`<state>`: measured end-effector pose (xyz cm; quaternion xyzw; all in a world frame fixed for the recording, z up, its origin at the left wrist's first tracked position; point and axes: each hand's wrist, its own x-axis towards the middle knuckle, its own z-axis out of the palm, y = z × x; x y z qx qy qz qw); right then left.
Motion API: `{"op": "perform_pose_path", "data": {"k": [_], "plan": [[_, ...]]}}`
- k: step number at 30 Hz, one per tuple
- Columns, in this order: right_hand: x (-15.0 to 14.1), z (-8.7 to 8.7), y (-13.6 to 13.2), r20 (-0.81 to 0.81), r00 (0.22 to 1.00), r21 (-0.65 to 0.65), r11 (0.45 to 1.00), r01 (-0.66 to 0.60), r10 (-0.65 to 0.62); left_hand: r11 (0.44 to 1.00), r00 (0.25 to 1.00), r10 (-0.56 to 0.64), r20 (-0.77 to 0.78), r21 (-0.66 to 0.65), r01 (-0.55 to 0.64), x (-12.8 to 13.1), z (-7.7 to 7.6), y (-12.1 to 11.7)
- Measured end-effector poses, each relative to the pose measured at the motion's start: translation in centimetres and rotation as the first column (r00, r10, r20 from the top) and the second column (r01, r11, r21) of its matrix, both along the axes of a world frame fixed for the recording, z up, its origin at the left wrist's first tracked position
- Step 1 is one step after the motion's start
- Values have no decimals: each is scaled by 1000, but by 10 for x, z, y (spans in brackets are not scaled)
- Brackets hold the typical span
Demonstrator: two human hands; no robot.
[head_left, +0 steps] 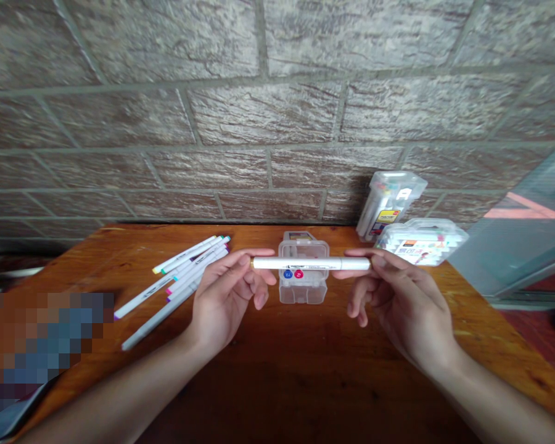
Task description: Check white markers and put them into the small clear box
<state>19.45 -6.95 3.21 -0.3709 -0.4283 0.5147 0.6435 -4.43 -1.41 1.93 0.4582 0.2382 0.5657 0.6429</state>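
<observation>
A white marker pen [311, 264] is held level across the middle of the view, with small print along its barrel. My left hand [226, 293] pinches its left end between thumb and fingers. The right end is pinched by my right hand [404, 296]. Behind the marker stands a small clear plastic case [303, 293] with its lid open; a blue and a red marker end show inside. Part of the case is hidden by the marker. Left of my left hand lies a loose pile of white markers [185, 265] with coloured ends.
On the wooden table [296, 382], a tall clear marker case [388, 203] and a wider one with a handle [423, 243] stand at the back right. A stone-block wall [268, 117] rises behind. A blurred-out device [41, 370] lies at the left edge.
</observation>
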Motion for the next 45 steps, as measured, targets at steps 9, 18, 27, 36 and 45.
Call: {"op": "perform_pose_path", "data": {"k": [9,18,27,36,45], "plan": [[0,-1,-1,2,1000,11,1000,-16,16,999,999,34,-1,-3,-34,2,0,0],[0,-3,0,54,998,30,999,32,-34,996,996,81,-41,33,-79,5,1,0],[0,-5,1,178,981,80,995,66,-80,992,986,121,-113,55,-115,6,0,0],[-2,-2,1,266,955,126,987,102,-133,987,972,130,-196,117,-108,3,-8,3],[-1,-10,2,311,934,148,980,135,-176,968,930,203,-307,206,-143,3,-8,1]]}}
